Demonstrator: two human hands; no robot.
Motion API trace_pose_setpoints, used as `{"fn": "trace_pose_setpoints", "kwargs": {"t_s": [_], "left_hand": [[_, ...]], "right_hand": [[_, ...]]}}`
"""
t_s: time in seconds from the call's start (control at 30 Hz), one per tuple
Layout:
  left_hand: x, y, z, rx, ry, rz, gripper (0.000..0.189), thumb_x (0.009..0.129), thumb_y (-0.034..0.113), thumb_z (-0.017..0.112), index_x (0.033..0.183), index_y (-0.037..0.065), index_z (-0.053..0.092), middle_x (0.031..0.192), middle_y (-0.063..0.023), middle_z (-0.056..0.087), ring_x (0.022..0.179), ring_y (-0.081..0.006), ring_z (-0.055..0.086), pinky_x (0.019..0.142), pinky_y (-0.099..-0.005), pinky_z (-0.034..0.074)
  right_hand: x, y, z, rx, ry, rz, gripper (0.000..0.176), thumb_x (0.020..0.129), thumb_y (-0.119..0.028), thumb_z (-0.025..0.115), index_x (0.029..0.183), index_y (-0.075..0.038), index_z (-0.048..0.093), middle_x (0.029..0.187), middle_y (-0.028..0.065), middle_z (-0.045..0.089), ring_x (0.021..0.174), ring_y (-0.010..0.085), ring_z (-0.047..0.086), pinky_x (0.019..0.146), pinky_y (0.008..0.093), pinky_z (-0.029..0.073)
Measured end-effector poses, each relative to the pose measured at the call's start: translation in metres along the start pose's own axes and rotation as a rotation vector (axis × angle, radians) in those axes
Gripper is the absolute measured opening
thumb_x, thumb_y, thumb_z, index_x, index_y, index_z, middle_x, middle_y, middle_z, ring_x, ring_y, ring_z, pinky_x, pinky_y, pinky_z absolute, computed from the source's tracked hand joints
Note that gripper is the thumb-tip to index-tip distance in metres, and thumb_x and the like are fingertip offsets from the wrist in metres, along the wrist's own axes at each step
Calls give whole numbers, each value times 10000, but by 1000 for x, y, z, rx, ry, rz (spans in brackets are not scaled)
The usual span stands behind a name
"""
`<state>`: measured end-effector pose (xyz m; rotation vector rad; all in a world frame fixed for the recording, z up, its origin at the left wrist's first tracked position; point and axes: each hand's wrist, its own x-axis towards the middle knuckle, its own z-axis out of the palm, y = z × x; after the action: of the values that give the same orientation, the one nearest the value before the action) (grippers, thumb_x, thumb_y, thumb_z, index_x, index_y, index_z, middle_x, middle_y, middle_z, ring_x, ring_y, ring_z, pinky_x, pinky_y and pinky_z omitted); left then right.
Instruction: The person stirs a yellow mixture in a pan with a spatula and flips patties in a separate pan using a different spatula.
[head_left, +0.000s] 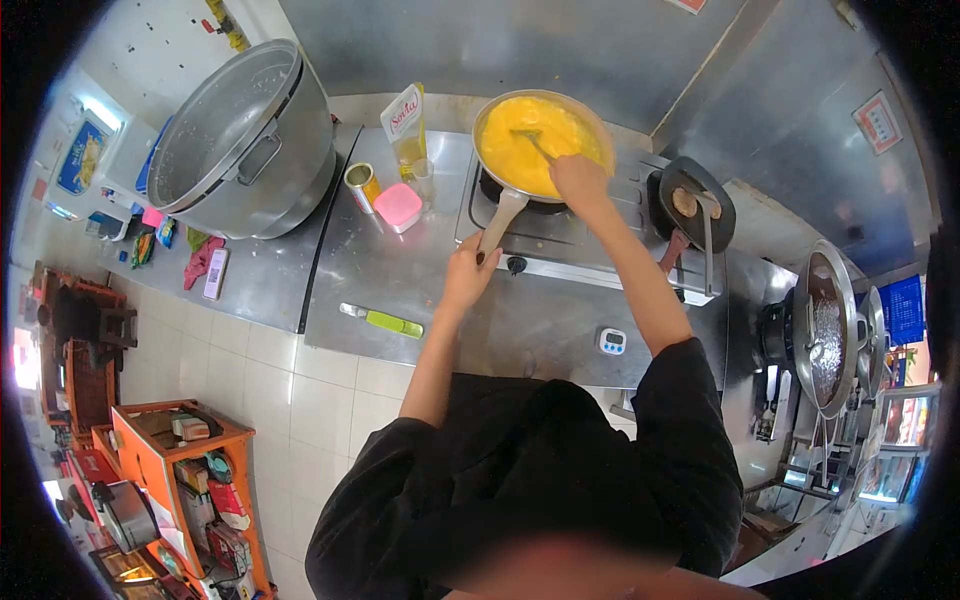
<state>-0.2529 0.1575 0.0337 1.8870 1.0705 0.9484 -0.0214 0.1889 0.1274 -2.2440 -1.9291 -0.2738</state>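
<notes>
A frying pan (606, 137) with beaten yellow egg (500, 150) spread across it stands on the left burner of the gas stove (575, 245). My left hand (470, 272) is wrapped round the end of its pale handle (503, 215). Over the pan's right side, my right hand (580, 187) grips a slim utensil (540, 146) whose greyish head lies in the egg; the fingers hide its other end. On the right burner sits a small dark pan (722, 190) holding round brown pieces and metal tongs (708, 240).
Left of the stove stand an oil pouch (408, 135), a can (362, 186), a clear cup (422, 182) and a pink-lidded container (398, 206). A green-handled tool (390, 322) and a white timer (612, 341) lie near the counter's front edge. A large pot (300, 160) stands far left.
</notes>
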Motion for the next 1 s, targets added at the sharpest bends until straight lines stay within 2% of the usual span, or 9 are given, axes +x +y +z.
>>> {"fn": "trace_pose_setpoints", "kwargs": {"t_s": [0.2,0.3,0.4,0.47,0.57,0.67,0.8,0.9,1.0], "left_hand": [[-1,0,1,-100,-4,-22,365,816,164,659,1103,-42,566,925,-236,626,793,-353,635,693,-378,500],[-2,-3,2,-31,45,93,370,815,160,659,1109,-42,561,929,-239,625,792,-359,632,694,-381,500],[0,-3,3,-23,28,59,376,814,161,660,1112,-44,558,936,-243,622,801,-357,632,695,-379,502],[-1,-1,1,-28,33,65,383,813,171,662,1111,-47,558,938,-246,619,809,-359,630,697,-382,502],[-1,-4,2,-23,20,50,390,813,171,662,1117,-48,554,946,-244,616,801,-353,629,692,-380,502],[0,-5,3,-45,26,35,396,814,172,661,1123,-48,549,962,-239,614,784,-343,629,689,-376,503],[-1,0,-2,-53,15,11,403,816,173,659,1132,-49,544,976,-237,612,781,-338,629,691,-375,504],[-1,-2,-1,-73,-38,-14,404,818,175,656,1139,-43,542,975,-238,611,785,-342,628,691,-377,503],[-1,-7,1,-43,10,45,397,822,173,649,1144,-34,541,976,-235,611,789,-350,625,694,-380,503]], "right_hand": [[-46,-7,-28,-36,-98,-106,219,810,-219,572,748,-43,686,733,170,659,682,321,661,608,441,513],[-63,0,-70,-34,-176,-142,267,829,-272,573,749,-42,681,725,175,650,705,335,651,644,455,502],[-60,29,-114,76,-225,-132,300,848,-303,562,768,-36,675,740,185,646,741,353,640,679,463,493],[-51,44,-146,95,-313,-92,331,854,-345,562,823,-32,665,721,170,633,695,349,613,638,435,476],[-57,37,-178,83,-444,-39,360,858,-372,554,781,-41,673,727,169,637,700,353,621,636,428,481],[-72,1,-153,-57,-423,2,315,836,-318,580,797,-20,673,768,190,651,758,352,646,682,450,508],[-82,-25,-65,-103,-95,-3,239,832,-242,566,758,-49,685,729,166,659,689,310,669,602,416,532],[-59,-25,-17,-166,-67,126,260,874,-292,541,797,-71,653,691,147,646,664,324,658,564,428,524],[-32,-7,25,-181,13,164,235,865,-289,550,846,-78,652,681,129,648,631,319,655,534,415,523]]}}
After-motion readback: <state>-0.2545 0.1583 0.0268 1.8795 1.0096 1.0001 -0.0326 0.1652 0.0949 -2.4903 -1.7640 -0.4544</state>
